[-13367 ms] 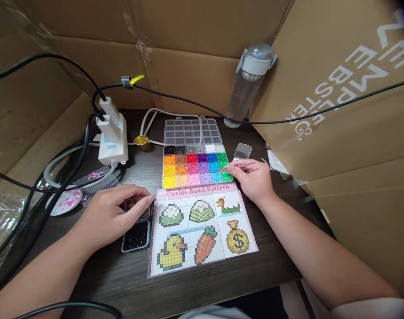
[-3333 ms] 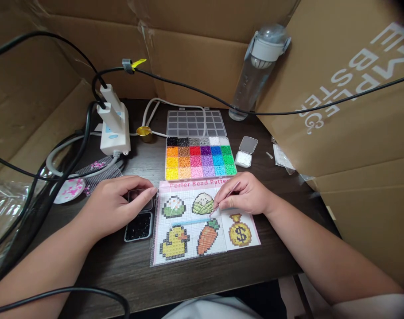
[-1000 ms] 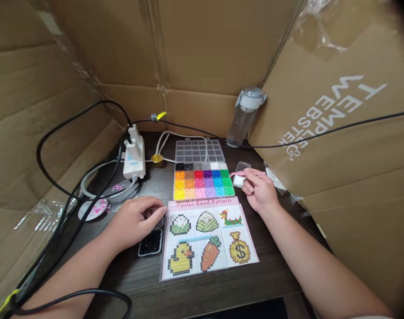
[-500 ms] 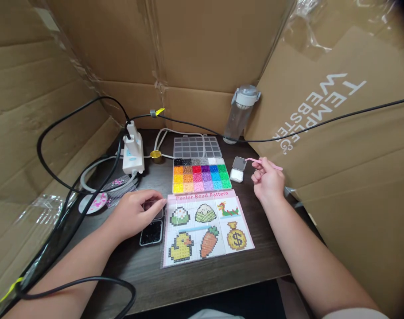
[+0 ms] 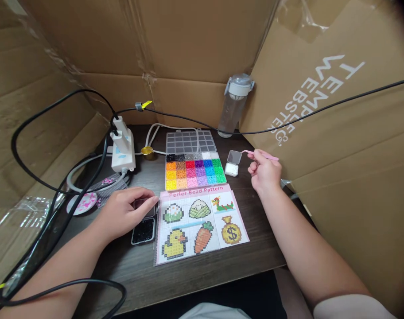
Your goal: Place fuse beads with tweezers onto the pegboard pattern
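Observation:
Pink tweezers [image 5: 270,156] are gripped in my right hand [image 5: 266,173], their bent tip beside the raised lid of a small box of white beads [image 5: 231,169]. My left hand [image 5: 127,208] rests at the left edge of the Perler bead pattern sheet [image 5: 202,261], its fingers curved and the thumb apart, holding nothing I can see. Partly under that hand is the clear lid of a box of black beads [image 5: 143,231]. Behind the sheet, a compartment case of coloured beads [image 5: 196,171] lies with its lid back. The sheet bears a duck, a carrot, a money bag and other pictures.
A white power strip [image 5: 123,153] with black cables stands at the left. Near it are a gold-coloured cup [image 5: 147,153] and a round piece with pink bits [image 5: 82,204]. A clear water bottle [image 5: 233,108] stands at the back. Cardboard walls [image 5: 195,44] enclose the table.
The whole view has shifted slightly, so things appear a little further left and higher. My hands keep their places by the boxes, and the tweezers stay in my right hand.

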Tool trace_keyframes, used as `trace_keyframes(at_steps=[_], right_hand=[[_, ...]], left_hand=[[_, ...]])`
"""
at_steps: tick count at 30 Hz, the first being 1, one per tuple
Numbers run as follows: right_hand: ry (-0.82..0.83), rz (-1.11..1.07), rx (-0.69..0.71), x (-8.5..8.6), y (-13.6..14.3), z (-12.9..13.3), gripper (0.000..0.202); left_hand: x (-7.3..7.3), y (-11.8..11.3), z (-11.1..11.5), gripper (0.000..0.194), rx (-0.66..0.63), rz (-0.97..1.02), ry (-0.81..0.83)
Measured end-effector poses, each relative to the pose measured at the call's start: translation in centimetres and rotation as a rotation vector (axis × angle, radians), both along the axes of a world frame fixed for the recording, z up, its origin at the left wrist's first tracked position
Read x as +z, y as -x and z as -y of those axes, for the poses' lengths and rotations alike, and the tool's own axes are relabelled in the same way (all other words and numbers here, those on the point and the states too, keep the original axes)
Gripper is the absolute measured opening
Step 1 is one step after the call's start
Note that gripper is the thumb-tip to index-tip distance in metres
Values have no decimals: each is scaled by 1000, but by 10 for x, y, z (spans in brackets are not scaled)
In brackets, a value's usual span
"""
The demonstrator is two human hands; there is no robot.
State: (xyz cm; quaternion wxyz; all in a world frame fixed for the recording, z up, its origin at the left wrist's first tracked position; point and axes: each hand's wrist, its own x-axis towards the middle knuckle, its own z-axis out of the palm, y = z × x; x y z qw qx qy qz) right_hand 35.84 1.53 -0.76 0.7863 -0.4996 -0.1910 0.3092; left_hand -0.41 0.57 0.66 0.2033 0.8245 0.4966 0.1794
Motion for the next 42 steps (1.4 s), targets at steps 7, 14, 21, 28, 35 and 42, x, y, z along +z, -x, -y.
trace_keyframes(at_steps=[7,14,21,28,35,42], right_hand=[[1,63,42,-4,4,-2,19],[11,121,74,-11,7,-1,22],[30,138,100,-13,17,3,25],[-24,419,241,27,50,1,22],[-171,683,279,39,101,-12,11],[-260,905,32,-1,85,-17,11]], left_hand=[[-3,1,0,40,-9,-1,-19],[-4,0,0,38,-43,12,-14],[-4,3,3,34,-58,35,19],[-5,4,7,29,-72,29,7],[-5,3,7,29,-79,56,13],[-6,4,5,31,-83,62,-2]])
